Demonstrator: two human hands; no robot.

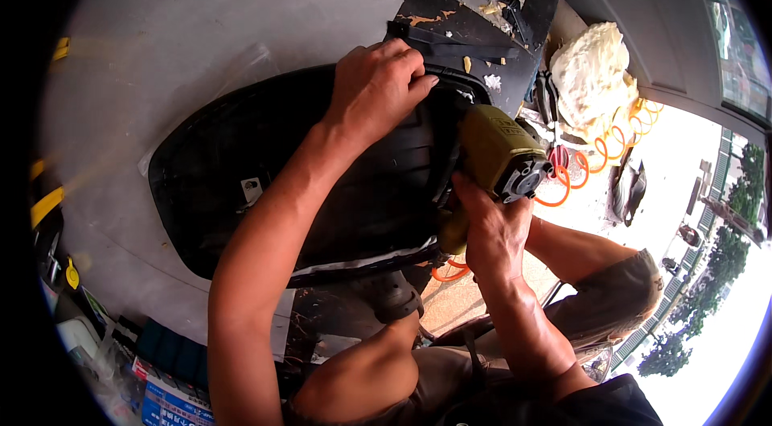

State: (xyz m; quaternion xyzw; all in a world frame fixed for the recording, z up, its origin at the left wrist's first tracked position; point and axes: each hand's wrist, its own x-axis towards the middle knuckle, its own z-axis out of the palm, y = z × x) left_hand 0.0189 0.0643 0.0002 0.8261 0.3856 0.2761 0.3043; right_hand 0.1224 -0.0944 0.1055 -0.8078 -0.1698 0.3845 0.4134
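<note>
we reach our left arm (277, 217) up across a black shell (201, 193), and our left hand (376, 84) is bent over its far rim, back of the hand up, thumb pointing right. the fingers are curled, but we cannot tell if they pinch the rim, as their tips are hidden. our right arm (531, 317) comes up from below, and the fingers of our right hand (497, 234) wrap around the handle of a boxy, dull yellow tool (494, 144) at the shell's right end. the shell is long, with rounded ends, like a shallow dish. a thin white strip (370, 259) runs along its near edge. a curly orange hose (568, 183) loops beside the tool, near a bumpy, cream lump (591, 72). the tool's nose is hidden from us.
</note>
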